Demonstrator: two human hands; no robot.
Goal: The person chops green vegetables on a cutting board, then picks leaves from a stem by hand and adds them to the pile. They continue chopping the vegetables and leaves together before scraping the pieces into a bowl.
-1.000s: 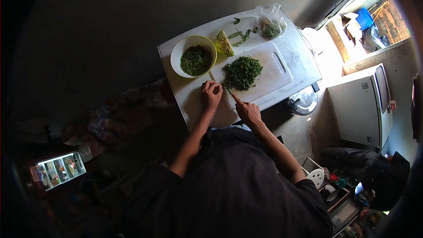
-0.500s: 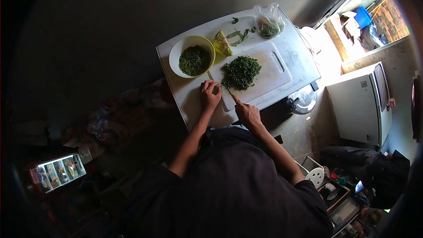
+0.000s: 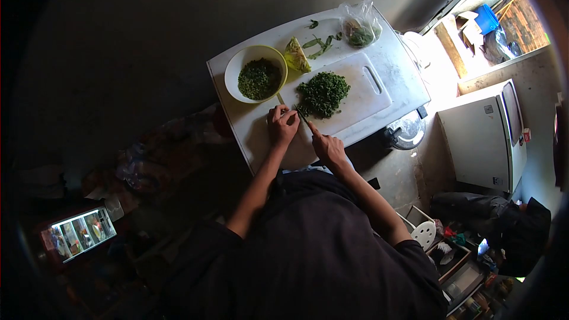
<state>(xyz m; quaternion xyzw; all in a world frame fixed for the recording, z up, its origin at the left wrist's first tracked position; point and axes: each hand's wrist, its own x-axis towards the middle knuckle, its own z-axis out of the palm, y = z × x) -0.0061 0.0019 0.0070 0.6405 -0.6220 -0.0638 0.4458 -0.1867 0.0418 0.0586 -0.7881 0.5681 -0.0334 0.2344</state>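
My right hand (image 3: 329,149) is closed round the handle of a knife (image 3: 312,127). Its blade points up and left across the lower left end of a white cutting board (image 3: 361,96). Close to the blade tip, my left hand (image 3: 283,124) has curled fingers at the board's left edge; whatever is between them is too small to make out. A heap of finely chopped greens (image 3: 323,95) lies on the board just beyond the blade. Left of the board, a yellow-green bowl (image 3: 233,77) with a white inside holds more chopped greens (image 3: 258,79).
A yellow-green wedge (image 3: 296,56), perhaps cabbage, stands behind the board. Loose green leaves (image 3: 320,45) and a clear plastic bag (image 3: 363,26) of greens lie on the white table (image 3: 259,142). A small white fridge (image 3: 474,136) stands right; a lit screen (image 3: 82,234) glows lower left.
The knife has shifted slightly left, bringing its blade nearer my left fingers. The whole view has moved a little. The heap and bowl look the same.
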